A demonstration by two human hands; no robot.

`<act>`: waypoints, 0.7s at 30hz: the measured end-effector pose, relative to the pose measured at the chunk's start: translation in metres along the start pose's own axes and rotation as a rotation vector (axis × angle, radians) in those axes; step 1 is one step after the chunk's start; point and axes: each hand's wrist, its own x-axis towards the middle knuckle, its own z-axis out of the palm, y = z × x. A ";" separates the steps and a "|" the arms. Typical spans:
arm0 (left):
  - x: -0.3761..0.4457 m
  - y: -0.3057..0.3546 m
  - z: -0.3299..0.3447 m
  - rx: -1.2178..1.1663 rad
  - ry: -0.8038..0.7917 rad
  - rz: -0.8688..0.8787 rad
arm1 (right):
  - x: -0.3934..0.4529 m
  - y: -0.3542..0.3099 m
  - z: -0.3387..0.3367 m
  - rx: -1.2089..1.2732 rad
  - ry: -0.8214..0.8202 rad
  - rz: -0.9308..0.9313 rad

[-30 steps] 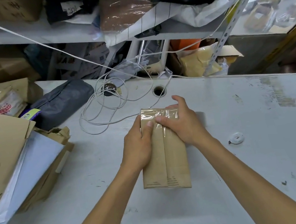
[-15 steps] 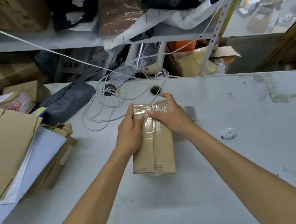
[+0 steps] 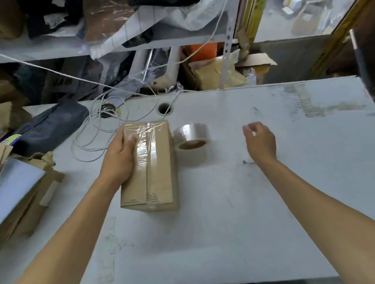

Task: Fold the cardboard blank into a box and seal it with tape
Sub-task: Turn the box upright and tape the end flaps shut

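A small brown cardboard box [image 3: 157, 178] lies on the white table [image 3: 218, 222], its top flaps closed and clear tape running over the far half of the seam. My left hand [image 3: 119, 161] rests on the box's left side with the thumb on the taped top and the fingers round its edge. A roll of clear tape [image 3: 191, 141] stands just right of the box. My right hand [image 3: 260, 141] hovers over the table to the right of the roll, fingers loosely curled, holding nothing.
White cable loops [image 3: 98, 135] lie behind the box near a table hole [image 3: 165, 108]. Flat cardboard and white sheets [image 3: 1, 189] pile at the left edge, with a dark pouch [image 3: 53, 128] behind. Cluttered shelves rise at the back.
My right hand has left the box top and moved right, uncovering the tape roll. The left hand stays on the box.
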 end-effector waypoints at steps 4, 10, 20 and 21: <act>-0.003 0.004 0.005 0.023 0.025 0.018 | 0.016 0.063 -0.015 -0.173 -0.114 0.085; -0.001 0.001 0.006 0.025 0.040 0.034 | 0.017 0.073 -0.012 -0.269 -0.318 -0.074; -0.004 0.004 0.007 0.009 0.054 0.045 | 0.007 0.004 -0.025 0.157 -0.236 -0.136; -0.004 0.004 0.006 0.009 0.050 0.043 | 0.002 -0.014 -0.022 0.213 -0.246 -0.168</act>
